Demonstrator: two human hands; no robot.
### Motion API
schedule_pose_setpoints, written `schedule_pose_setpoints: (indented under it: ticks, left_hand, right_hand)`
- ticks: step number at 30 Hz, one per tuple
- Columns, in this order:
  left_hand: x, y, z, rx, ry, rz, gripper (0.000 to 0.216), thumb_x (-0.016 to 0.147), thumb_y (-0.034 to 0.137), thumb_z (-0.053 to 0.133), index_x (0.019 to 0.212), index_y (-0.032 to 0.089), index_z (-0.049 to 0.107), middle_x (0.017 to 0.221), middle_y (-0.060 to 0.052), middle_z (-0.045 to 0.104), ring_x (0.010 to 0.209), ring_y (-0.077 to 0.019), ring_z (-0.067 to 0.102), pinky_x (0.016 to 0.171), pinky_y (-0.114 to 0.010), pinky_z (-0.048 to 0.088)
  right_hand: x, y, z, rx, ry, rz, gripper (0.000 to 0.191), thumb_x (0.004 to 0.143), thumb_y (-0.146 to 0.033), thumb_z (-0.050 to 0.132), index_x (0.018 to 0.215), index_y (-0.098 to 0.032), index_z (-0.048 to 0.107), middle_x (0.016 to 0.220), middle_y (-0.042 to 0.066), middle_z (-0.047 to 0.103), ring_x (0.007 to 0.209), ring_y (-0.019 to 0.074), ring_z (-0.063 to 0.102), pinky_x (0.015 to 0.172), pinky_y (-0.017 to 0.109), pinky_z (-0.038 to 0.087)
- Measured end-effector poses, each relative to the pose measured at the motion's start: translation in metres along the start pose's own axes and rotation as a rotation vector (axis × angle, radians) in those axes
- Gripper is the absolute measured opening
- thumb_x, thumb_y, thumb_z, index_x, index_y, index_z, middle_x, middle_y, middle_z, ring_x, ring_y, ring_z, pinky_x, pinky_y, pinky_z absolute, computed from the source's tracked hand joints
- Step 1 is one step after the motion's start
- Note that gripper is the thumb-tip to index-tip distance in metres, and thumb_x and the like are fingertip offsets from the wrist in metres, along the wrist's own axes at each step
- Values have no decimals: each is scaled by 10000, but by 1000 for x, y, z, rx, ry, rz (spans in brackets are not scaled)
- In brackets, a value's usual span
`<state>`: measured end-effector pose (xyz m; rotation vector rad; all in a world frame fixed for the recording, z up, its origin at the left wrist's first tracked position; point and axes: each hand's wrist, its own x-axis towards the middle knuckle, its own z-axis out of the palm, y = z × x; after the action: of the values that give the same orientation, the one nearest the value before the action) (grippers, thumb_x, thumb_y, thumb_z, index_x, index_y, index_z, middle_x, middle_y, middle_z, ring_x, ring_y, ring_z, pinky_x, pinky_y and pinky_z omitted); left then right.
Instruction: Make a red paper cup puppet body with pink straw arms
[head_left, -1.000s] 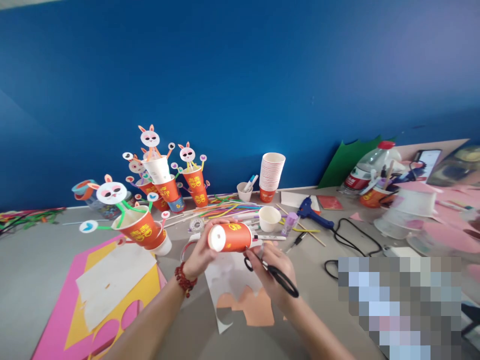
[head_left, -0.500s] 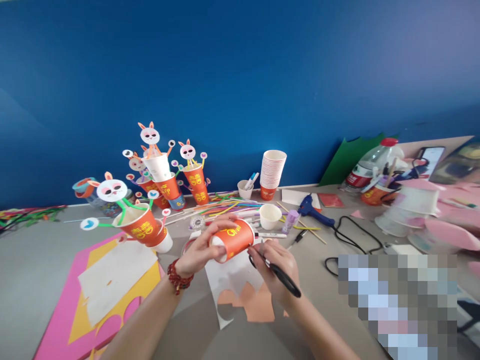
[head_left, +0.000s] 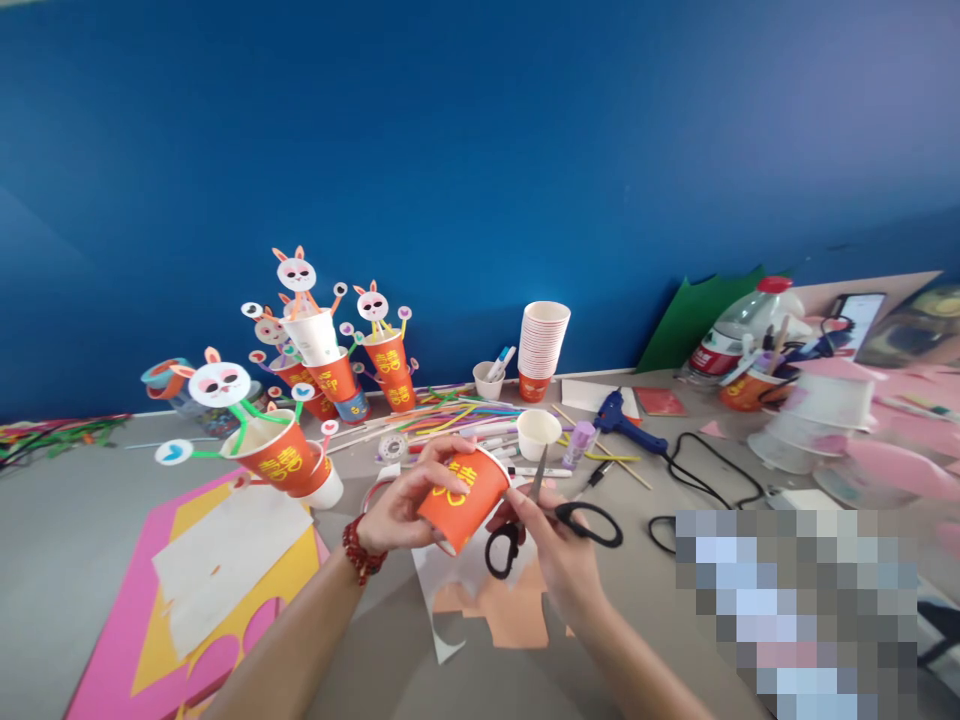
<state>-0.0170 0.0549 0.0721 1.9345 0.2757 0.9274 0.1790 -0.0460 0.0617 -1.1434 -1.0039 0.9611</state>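
My left hand [head_left: 401, 505], with a red bead bracelet on its wrist, is wrapped round an orange paper cup [head_left: 463, 496] with yellow characters, held tilted above the grey table [head_left: 75, 540]. My right hand [head_left: 551, 540] grips black-handled scissors [head_left: 551, 520] with the handles spread and the blade tip pointing up beside the cup's rim. Under both hands lie a white sheet and a peach paper cut-out [head_left: 510, 615].
Bunny-faced orange cups [head_left: 330, 350] stand at the back left, a tilted one [head_left: 274, 450] nearer. A stack of cups [head_left: 544, 345], coloured straws [head_left: 450, 415], a white cup [head_left: 538, 432], a blue glue gun [head_left: 622, 420] with black cord, pink and yellow paper [head_left: 165, 620], and a bottle [head_left: 739, 335] surround them.
My left hand has turned the cup from lying sideways to tilted with its mouth up. My right hand has swung the scissors round, so the handles now show spread apart.
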Motion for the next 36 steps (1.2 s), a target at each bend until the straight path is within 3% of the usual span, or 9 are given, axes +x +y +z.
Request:
schedule_pose_setpoints:
  ticks: [5, 11, 15, 18, 21, 26, 31, 33, 36]
  left_hand:
    - [1, 0, 2, -28, 32, -30, 334, 747, 465, 767, 1035, 315, 688, 1389, -113, 471, 1356, -367, 403, 1088, -578, 349]
    - [-1, -8, 9, -401, 278, -112, 373, 782, 521, 695, 1047, 261, 662, 1459, -93, 423, 1357, -360, 397, 1036, -510, 419]
    - [-2, -4, 13, -635, 326, -173, 388, 744, 483, 717, 1042, 247, 642, 1447, -88, 442, 1298, -343, 459, 930, -427, 502]
    - [-4, -3, 17, -718, 356, -196, 368, 733, 460, 706, 1020, 238, 642, 1427, -85, 469, 1266, -336, 489, 943, -441, 495]
    - [-4, -2, 22, -773, 355, -192, 373, 719, 454, 684, 1019, 236, 647, 1435, -82, 474, 1318, -362, 443, 998, -491, 454]
    - [-4, 4, 26, -784, 291, -209, 357, 696, 409, 653, 986, 200, 668, 1483, -90, 437, 1428, -409, 283, 1083, -532, 360]
    - [-10, 16, 18, -689, 177, -286, 440, 800, 570, 613, 992, 174, 632, 1450, -154, 440, 1393, -430, 334, 1027, -519, 407]
    - [-16, 21, 17, -551, 126, -327, 439, 793, 502, 700, 1088, 200, 580, 1421, -148, 452, 1344, -391, 409, 996, -476, 437]
    - [-25, 29, 23, -332, 104, -395, 519, 788, 319, 767, 1218, 244, 487, 1394, -125, 455, 1282, -325, 480, 994, -444, 450]
  right_hand:
    - [3, -3, 1, 79, 46, 48, 313, 867, -454, 653, 747, -169, 700, 632, 58, 731, 575, 203, 659, 509, 277, 483]
    - [-3, -4, -7, -103, 69, -150, 359, 919, -417, 593, 682, -180, 723, 662, 43, 704, 615, 166, 609, 567, 258, 480]
    - [-3, 4, -13, 65, 130, -305, 311, 944, -358, 578, 704, -198, 694, 658, 14, 665, 641, 158, 600, 614, 264, 481]
    - [-1, 4, -11, 164, 110, -309, 231, 940, -342, 592, 791, -217, 715, 822, 26, 705, 778, 175, 639, 704, 276, 509]
    - [0, 4, -7, 153, -3, -190, 200, 925, -369, 616, 908, -221, 749, 1037, 64, 718, 842, 193, 662, 707, 287, 536]
    - [-1, 8, -6, 91, -53, -109, 272, 934, -413, 591, 843, -201, 736, 711, 33, 690, 671, 183, 647, 631, 287, 532]
    - [0, -2, -11, -204, -148, -352, 233, 941, -322, 568, 783, -207, 695, 777, 37, 692, 747, 189, 636, 707, 298, 493]
    - [0, -4, -12, -259, -223, -386, 216, 941, -303, 563, 794, -208, 689, 822, 41, 701, 782, 194, 644, 733, 302, 488]
    - [-2, -2, -11, -187, -270, -270, 241, 956, -333, 547, 802, -207, 682, 747, 22, 675, 668, 166, 622, 628, 267, 486]
